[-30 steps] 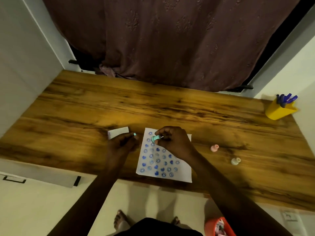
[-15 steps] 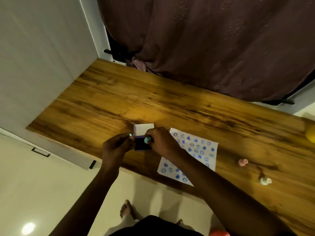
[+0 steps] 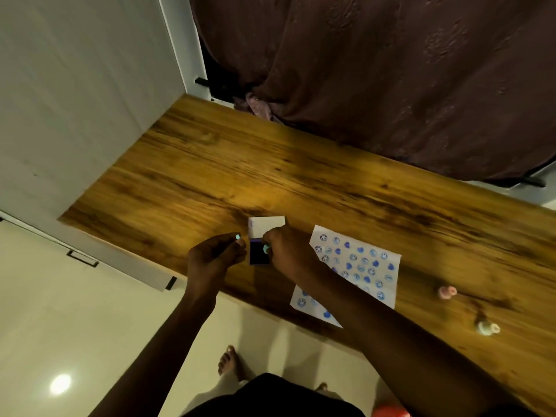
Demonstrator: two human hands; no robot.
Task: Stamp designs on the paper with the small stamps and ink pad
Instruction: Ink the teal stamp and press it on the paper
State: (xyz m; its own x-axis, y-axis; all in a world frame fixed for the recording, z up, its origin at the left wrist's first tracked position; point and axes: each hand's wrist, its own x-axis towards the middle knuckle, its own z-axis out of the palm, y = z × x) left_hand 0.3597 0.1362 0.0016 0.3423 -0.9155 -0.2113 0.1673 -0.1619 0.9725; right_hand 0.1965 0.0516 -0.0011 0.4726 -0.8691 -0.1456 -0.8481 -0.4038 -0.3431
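- Since a second ago, right hand [image 3: 288,251] has carried the teal stamp [image 3: 266,248] from paper [image 3: 355,266] to ink pad [image 3: 259,254] at its nine o'clock.
- Right fingers pinch the stamp; left hand [image 3: 215,255] curls beside the pad, something small and teal at its fingertips.
- Pressing squarely and lightly should ink the face evenly.

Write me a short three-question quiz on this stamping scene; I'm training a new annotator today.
1. True or false: the right hand holds a green stamp at the ink pad.
2. How many spare stamps stand on the table right of the paper? A) none B) two C) four
3. What colour are the printed designs?

Key: 1 true; 2 B, a pink stamp and a pale stamp; 3 blue.
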